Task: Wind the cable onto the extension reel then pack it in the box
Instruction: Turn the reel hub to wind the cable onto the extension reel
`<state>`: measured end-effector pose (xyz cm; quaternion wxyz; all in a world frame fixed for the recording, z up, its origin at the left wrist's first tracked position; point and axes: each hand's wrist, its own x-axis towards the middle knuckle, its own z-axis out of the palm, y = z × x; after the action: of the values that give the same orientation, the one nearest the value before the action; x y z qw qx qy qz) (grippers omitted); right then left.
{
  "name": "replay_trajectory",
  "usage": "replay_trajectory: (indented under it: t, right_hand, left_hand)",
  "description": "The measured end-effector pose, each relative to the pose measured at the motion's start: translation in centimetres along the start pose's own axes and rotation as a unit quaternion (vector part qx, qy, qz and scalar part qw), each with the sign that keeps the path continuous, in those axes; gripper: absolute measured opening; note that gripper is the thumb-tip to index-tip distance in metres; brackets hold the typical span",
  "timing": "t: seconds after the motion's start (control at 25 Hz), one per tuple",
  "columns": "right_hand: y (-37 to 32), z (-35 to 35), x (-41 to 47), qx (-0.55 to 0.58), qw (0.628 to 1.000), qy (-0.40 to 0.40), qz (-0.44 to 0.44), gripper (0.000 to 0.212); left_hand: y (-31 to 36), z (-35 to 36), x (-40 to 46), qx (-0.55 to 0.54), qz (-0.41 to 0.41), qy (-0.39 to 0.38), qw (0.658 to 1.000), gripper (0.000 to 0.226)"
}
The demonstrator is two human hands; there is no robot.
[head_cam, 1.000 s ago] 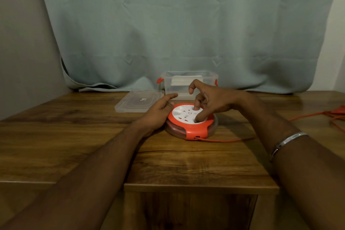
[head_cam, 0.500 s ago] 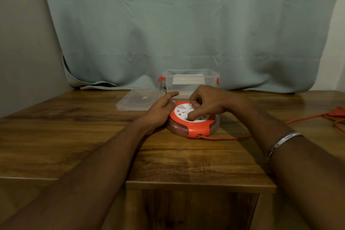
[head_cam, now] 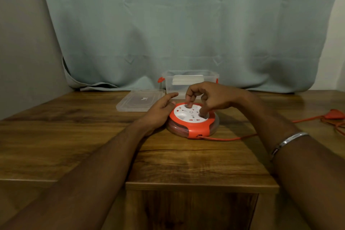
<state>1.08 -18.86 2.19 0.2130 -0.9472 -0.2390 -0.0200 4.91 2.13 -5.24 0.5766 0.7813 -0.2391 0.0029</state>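
One extension reel [head_cam: 193, 121] sits at the table's [head_cam: 74, 136] centre. One orange cable [head_cam: 224, 138] runs off toward 3 o'clock, ending in one plug [head_cam: 334, 114]. One clear box [head_cam: 190, 84] stands at 12 o'clock from the reel, and one lid [head_cam: 140, 100] lies at 10 o'clock. Two hands: the left hand [head_cam: 158, 112] at the reel's 9 o'clock side, the right hand [head_cam: 211, 97] over its top. One bracelet [head_cam: 287, 141], one curtain [head_cam: 186, 24].

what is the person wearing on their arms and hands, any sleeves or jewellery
Both forearms are bare with no sleeves in view. The right arm carries a plain silver metal bangle just above the wrist, thin and smooth, catching the light. The left hand and right hand have no gloves, and no rings can be made out.
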Motion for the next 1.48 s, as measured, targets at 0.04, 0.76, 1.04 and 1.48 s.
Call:
replay_trajectory:
  t: [0.04,0.76,1.04,1.48]
  right_hand:
    - [0.2,0.0,0.0,0.001,1.0,-0.015,0.009,0.054]
    - [-0.6,1.2,0.1,-0.027,0.999,-0.008,0.033,0.025]
    - [-1.0,1.7,0.6,-0.036,0.999,-0.01,0.024,0.038]
    - [-1.9,0.6,-0.3,-0.025,0.999,0.007,-0.02,0.031]
  left_hand:
    - [0.0,0.0,0.0,0.003,0.0,0.0,1.0,0.039]
    - [0.3,-0.1,-0.1,0.007,-0.003,0.01,1.0,0.04]
    - [0.2,-0.1,-0.1,-0.009,-0.011,0.003,1.0,0.039]
    - [0.0,-0.1,0.0,0.005,-0.002,0.001,1.0,0.039]
